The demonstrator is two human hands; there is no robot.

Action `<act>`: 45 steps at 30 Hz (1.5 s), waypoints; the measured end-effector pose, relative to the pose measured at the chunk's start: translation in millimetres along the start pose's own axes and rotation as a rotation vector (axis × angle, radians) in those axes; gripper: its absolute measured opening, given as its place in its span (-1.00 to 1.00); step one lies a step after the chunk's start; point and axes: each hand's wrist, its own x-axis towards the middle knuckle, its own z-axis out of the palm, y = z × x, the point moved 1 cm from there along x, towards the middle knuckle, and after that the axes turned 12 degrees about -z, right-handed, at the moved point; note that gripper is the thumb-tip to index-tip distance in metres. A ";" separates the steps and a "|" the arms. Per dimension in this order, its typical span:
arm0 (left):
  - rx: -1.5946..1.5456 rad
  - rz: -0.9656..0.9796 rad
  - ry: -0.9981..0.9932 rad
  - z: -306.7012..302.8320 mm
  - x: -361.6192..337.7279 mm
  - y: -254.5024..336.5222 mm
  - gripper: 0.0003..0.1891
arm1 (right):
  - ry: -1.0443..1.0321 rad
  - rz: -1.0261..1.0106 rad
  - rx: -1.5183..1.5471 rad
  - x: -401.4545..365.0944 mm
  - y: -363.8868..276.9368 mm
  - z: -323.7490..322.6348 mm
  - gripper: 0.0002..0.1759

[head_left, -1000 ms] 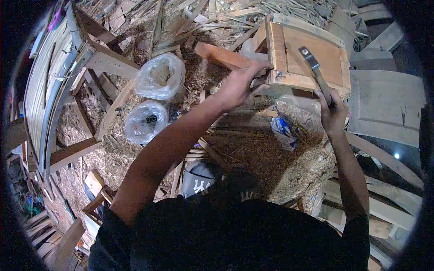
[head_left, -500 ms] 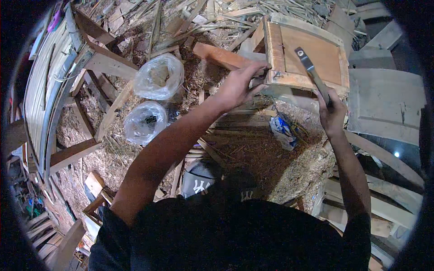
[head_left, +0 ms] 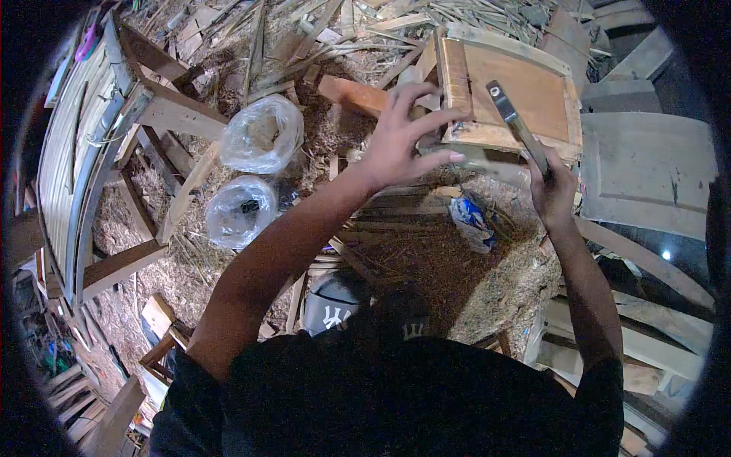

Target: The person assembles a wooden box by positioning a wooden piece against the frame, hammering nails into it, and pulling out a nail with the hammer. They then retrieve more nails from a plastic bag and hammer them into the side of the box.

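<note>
My left hand [head_left: 407,137] has its fingers apart, the index fingertip right at the near left corner of a framed wooden panel [head_left: 525,84]. Nothing shows in its grasp. The panel has a light wood frame round a brown inner board. In my right hand [head_left: 554,183] is a hammer [head_left: 521,129], gripped by the handle, its dark metal head pointing up and left over the panel. An orange-brown wood piece [head_left: 350,95] lies just behind my left hand, partly covered by it.
Two clear plastic bags [head_left: 263,133] stand open on the sawdust-covered ground to the left. A curved slatted wooden piece [head_left: 84,160] rises at far left. A blue and white packet [head_left: 470,221] lies below the panel. Grey boards [head_left: 647,160] and curved wood pieces are at right; scrap sticks lie behind.
My left hand has gone from pinched at the panel's corner to fingers spread. My right hand still holds the hammer over the panel. The view has shifted slightly.
</note>
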 end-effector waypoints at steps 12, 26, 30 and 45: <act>-0.120 0.165 -0.116 19.3 14.0 -15.8 -0.56 | 0.031 -0.118 0.049 -11.3 15.0 7.1 -0.49; -0.246 0.140 -0.108 27.0 9.8 -22.9 -0.56 | 0.052 -0.151 0.091 -2.0 -1.7 -2.1 -0.49; -0.243 0.129 -0.085 28.0 8.6 -19.9 -0.55 | -0.189 0.091 0.109 -3.6 -12.0 -24.3 -0.58; -0.217 0.132 -0.060 36.9 9.7 -27.5 -0.43 | -0.409 0.217 0.338 -27.9 -62.8 -44.8 -0.74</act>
